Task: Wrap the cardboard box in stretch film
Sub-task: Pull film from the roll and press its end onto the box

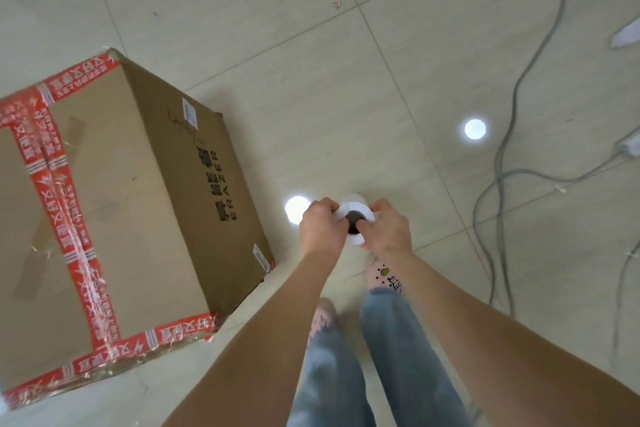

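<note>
Well to the left of my hands stands the big brown cardboard box (pixel 138 204), on the pale tiled floor (pixel 346 80). Its seams are sealed with red printed tape (pixel 79 236). I can't make out any film on its sides, and no film runs between it and my hands, so I judge the wrapping proper has not begun.

My left hand (pixel 322 225) grips the near rim of the white roll of stretch film (pixel 356 204), fingers curled over its edge. The roll is upright between both hands, and I look straight down into its dark core (pixel 352 220). My right hand (pixel 384 230) clasps the opposite side, its thumb reaching in toward the core. Both hands are closed on the roll, held out in front of me above my feet.

The step in hand looks like readying the roll, probably hunting for the free end of the film, though I can't see that end from here. Next I would need to peel a tail loose, carry the roll leftward to the box and anchor the tail against a corner or side before walking round it.

Well off to the right of my right hand, grey cables (pixel 498 163) trail across the floor. They are something to step clear of when circling.
</note>
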